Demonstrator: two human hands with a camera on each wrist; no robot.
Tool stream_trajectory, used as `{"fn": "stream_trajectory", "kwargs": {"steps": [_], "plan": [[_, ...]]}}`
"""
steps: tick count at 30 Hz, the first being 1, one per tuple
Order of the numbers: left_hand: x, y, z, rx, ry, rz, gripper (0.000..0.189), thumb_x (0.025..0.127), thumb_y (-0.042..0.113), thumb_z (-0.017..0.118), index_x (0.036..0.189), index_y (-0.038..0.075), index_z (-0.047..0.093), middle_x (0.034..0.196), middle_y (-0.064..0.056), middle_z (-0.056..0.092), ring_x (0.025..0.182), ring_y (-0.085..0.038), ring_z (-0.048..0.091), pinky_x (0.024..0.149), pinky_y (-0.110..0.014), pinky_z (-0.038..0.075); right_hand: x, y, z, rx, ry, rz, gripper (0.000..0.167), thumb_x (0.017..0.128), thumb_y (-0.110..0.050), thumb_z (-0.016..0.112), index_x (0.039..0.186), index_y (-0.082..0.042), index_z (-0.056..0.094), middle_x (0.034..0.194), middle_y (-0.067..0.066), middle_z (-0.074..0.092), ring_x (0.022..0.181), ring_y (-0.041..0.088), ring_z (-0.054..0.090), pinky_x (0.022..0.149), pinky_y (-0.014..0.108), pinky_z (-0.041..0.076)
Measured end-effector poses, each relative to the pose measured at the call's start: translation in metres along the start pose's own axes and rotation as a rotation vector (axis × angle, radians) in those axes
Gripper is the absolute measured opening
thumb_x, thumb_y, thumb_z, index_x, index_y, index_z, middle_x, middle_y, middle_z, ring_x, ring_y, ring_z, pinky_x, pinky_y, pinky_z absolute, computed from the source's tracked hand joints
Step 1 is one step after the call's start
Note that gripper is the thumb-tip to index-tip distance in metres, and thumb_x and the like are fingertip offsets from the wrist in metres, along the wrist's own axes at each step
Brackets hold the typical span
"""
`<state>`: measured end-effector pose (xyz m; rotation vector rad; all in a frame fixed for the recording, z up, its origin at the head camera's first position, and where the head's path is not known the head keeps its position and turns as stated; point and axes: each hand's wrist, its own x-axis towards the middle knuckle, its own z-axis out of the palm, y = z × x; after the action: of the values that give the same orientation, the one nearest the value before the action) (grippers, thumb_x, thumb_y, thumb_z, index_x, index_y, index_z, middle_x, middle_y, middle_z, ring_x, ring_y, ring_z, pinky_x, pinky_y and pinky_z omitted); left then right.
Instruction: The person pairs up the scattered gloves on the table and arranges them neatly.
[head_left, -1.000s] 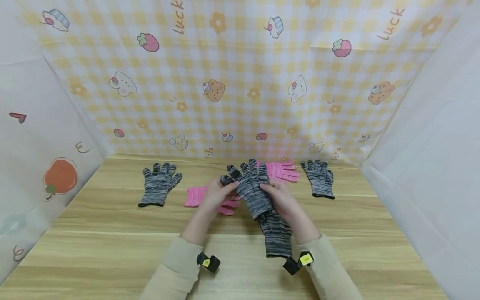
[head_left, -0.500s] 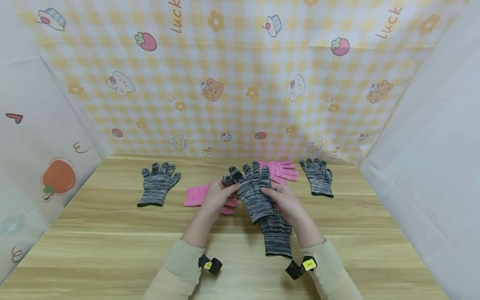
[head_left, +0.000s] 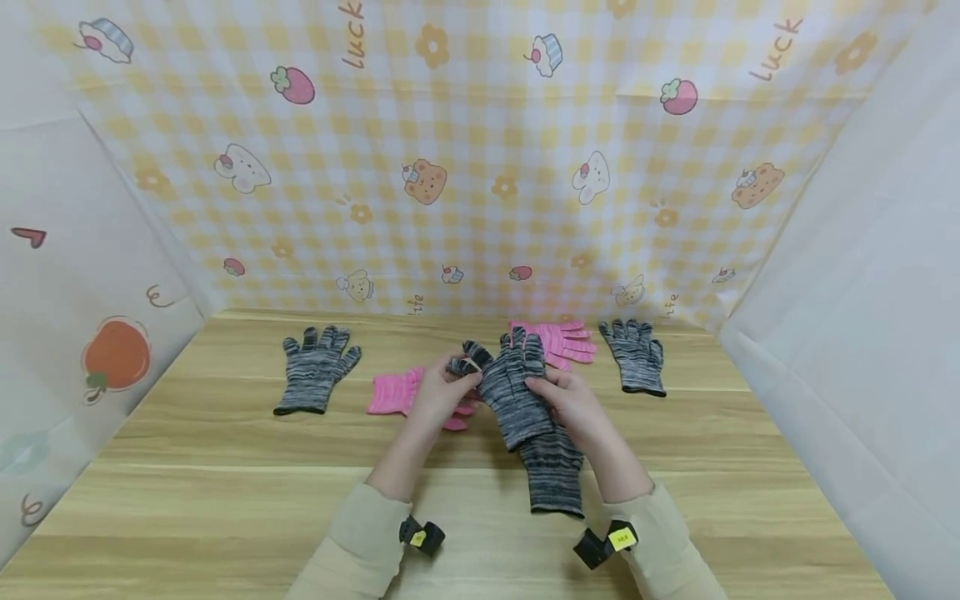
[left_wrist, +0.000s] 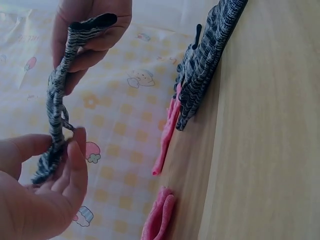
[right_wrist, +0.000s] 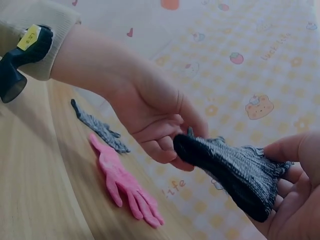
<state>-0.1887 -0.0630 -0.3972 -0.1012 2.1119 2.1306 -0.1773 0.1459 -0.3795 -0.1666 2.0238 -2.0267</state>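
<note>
Both hands hold a grey striped knit glove (head_left: 512, 390) just above the wooden table (head_left: 225, 467), fingers pointing away. My left hand (head_left: 467, 383) pinches its thumb side, and my right hand (head_left: 537, 387) grips its right edge. A second grey glove (head_left: 553, 475) lies on the table under and in front of the held one. In the left wrist view the held glove (left_wrist: 56, 120) hangs edge-on between my left hand (left_wrist: 62, 150) and right hand (left_wrist: 97, 32). The right wrist view shows its dark end (right_wrist: 230, 170) between the left hand (right_wrist: 165, 145) and the right hand (right_wrist: 292, 195).
A pink glove (head_left: 392, 392) lies partly behind my left hand, another pink glove (head_left: 561, 340) near the back. Single grey gloves lie at the left (head_left: 315, 368) and right (head_left: 636, 357). Patterned cloth walls (head_left: 480, 167) enclose the table on three sides.
The held glove and both hands have sunk slightly and drifted a little right. The left fingers have closed more tightly on the glove's thumb side.
</note>
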Motion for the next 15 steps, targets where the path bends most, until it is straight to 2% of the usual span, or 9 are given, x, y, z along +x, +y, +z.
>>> {"fn": "stream_trajectory", "kwargs": {"steps": [4,7,9,12,15], "plan": [[-0.002,0.000,-0.002,-0.028,0.048,0.001,0.051,0.090,0.012,0.064,0.138,0.017,0.048,0.117,-0.017,0.061,0.064,-0.031,0.066,0.054,-0.053,0.054,-0.002,0.000,0.000,-0.022,0.048,0.009,0.034,0.097,-0.012,0.053,0.120,0.012,0.056,0.087,0.005,0.068,0.075,0.012,0.063,0.068,0.026,0.053],[-0.004,0.002,-0.002,-0.030,0.101,0.019,0.043,0.090,0.010,0.063,0.132,0.012,0.054,0.117,-0.016,0.061,0.073,-0.040,0.065,0.059,-0.056,0.054,-0.003,0.000,0.000,-0.028,0.074,0.007,0.036,0.097,-0.013,0.054,0.122,0.012,0.055,0.092,0.008,0.068,0.079,0.014,0.064,0.071,0.027,0.054],[-0.005,0.004,-0.001,-0.010,0.133,0.045,0.037,0.089,0.009,0.062,0.126,0.008,0.058,0.107,-0.015,0.064,0.076,-0.038,0.064,0.062,-0.056,0.055,-0.003,0.000,0.001,-0.047,0.096,0.001,0.035,0.096,-0.013,0.055,0.121,0.012,0.056,0.094,0.010,0.068,0.079,0.015,0.064,0.072,0.028,0.054],[-0.008,0.007,0.001,0.028,0.156,0.095,0.030,0.089,0.008,0.061,0.119,0.004,0.062,0.100,-0.015,0.065,0.074,-0.024,0.061,0.064,-0.050,0.056,-0.004,-0.002,0.003,-0.080,0.131,-0.011,0.034,0.096,-0.013,0.056,0.119,0.011,0.058,0.094,0.011,0.068,0.078,0.015,0.064,0.071,0.027,0.053],[-0.011,0.010,0.003,0.039,0.165,0.108,0.026,0.089,0.010,0.061,0.115,0.007,0.065,0.099,-0.014,0.064,0.064,-0.017,0.059,0.058,-0.047,0.056,-0.005,-0.003,0.006,-0.107,0.160,-0.025,0.032,0.095,-0.013,0.057,0.118,0.010,0.061,0.092,0.010,0.068,0.077,0.014,0.063,0.070,0.027,0.052]]}}
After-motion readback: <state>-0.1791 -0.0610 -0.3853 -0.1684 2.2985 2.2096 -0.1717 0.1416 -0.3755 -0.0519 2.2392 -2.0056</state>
